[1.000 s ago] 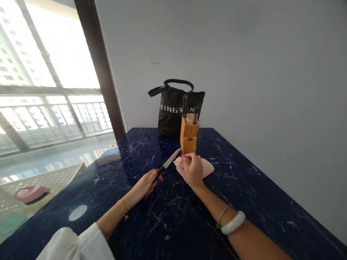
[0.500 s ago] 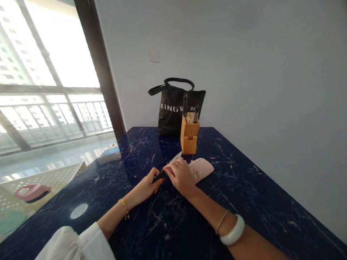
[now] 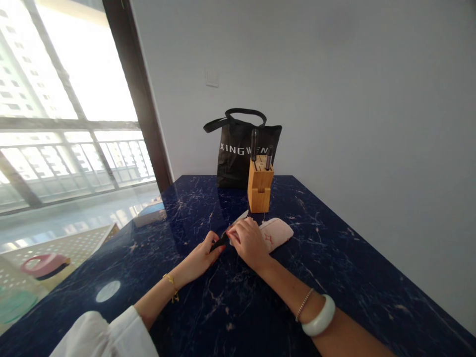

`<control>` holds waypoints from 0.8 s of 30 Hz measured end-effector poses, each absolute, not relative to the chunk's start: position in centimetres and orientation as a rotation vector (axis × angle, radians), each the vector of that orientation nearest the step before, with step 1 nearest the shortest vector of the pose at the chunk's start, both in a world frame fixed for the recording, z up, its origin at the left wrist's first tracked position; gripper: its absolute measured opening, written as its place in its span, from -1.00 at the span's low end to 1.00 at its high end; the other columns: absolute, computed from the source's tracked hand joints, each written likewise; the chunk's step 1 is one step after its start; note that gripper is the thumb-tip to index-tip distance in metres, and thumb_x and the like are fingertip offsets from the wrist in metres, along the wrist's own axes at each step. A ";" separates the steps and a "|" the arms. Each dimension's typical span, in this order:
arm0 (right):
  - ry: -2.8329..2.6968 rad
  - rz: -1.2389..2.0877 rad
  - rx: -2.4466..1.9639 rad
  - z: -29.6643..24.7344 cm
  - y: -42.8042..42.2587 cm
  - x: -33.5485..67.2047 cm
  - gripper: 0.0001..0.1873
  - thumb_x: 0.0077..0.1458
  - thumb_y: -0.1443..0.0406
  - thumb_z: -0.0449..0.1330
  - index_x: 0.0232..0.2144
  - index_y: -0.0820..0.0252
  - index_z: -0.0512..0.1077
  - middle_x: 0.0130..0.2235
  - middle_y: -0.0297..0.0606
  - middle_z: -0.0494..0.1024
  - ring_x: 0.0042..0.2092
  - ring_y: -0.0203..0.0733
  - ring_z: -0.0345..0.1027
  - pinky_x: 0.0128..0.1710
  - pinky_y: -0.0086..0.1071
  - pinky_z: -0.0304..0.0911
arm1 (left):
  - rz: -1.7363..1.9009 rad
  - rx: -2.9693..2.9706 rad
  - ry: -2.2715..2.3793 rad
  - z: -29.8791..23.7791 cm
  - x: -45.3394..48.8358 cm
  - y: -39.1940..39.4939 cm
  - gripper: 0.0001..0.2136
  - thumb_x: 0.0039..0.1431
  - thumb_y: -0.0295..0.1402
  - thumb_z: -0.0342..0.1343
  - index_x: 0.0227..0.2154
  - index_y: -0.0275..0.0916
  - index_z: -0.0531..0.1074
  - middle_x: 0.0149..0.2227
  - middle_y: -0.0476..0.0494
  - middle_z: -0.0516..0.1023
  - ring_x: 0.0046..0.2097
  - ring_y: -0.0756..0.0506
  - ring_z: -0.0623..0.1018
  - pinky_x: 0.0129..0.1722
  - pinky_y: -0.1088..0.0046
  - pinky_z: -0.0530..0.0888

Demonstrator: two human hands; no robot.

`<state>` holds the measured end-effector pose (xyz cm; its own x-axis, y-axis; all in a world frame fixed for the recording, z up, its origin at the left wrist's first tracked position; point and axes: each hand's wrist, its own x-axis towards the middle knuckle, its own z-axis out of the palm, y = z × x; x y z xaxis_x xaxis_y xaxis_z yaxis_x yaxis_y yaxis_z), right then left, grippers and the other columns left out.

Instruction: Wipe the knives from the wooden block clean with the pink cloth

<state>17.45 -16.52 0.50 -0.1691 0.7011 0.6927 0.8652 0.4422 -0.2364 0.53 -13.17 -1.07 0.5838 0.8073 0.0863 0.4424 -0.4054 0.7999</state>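
My left hand (image 3: 204,252) is closed around the black handle of a knife (image 3: 219,242). The blade (image 3: 242,216) points up and to the right, its tip near the foot of a wooden knife block (image 3: 259,197). My right hand (image 3: 248,243) grips a pale pink cloth (image 3: 278,234) with red marks, held against the blade just past the handle. Its fingers and the cloth hide part of the blade. The cloth's free end lies on the table to the right. Two dark-handled tools (image 3: 254,145) stand in the block's slots.
Behind the block stands a black tote bag (image 3: 233,168) with white letters. The dark blue marbled table (image 3: 327,277) runs back to a pale wall. At the left are a perforated cream basket (image 3: 85,239) with a pink-lidded container (image 3: 45,265), and a window.
My right hand and the cloth have shifted slightly along the knife, and a bit more of the blade shows. My left hand keeps its hold on the handle.
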 end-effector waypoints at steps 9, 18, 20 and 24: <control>-1.667 -0.282 -1.451 -0.2 -15.2 18.6 -0.91 0.06 0.30 0.07 -0.47 0.15 0.32 -0.40 -0.30 0.40 -0.28 -0.18 0.19 -0.27 -0.32 0.01 | 0.559 2.266 0.968 -0.6 0.4 -13.3 -0.82 0.12 -0.18 -0.13 -0.37 -0.19 0.10 -0.54 0.09 0.24 -0.48 0.02 0.27 -0.47 0.53 0.18; -1.260 -0.261 -1.590 -0.5 -14.3 20.9 -0.84 0.06 0.24 0.05 -0.49 0.16 0.33 -0.41 -0.28 0.43 -0.32 -0.17 0.21 -0.29 -0.30 0.01 | 0.543 2.295 0.963 -0.3 0.4 -13.6 -0.83 0.13 -0.18 -0.16 -0.36 -0.18 0.11 -0.48 0.06 0.31 -0.43 -0.01 0.34 -0.43 0.51 0.20; -1.351 -0.253 -1.528 -0.4 -14.5 20.6 -0.84 0.06 0.25 0.04 -0.49 0.16 0.33 -0.41 -0.28 0.42 -0.31 -0.18 0.21 -0.29 -0.32 0.03 | 0.564 2.283 0.967 -0.4 0.4 -13.6 -0.82 0.13 -0.18 -0.15 -0.36 -0.18 0.11 -0.48 0.05 0.31 -0.42 -0.01 0.34 -0.43 0.51 0.21; -1.690 -0.227 -1.387 -0.1 -15.3 19.1 -0.90 0.06 0.30 0.05 -0.46 0.15 0.34 -0.40 -0.29 0.40 -0.27 -0.19 0.21 -0.24 -0.32 0.05 | 0.585 2.255 0.981 -0.6 0.4 -13.5 -0.83 0.11 -0.19 -0.14 -0.36 -0.19 0.12 -0.49 0.06 0.30 -0.44 0.00 0.31 -0.44 0.51 0.21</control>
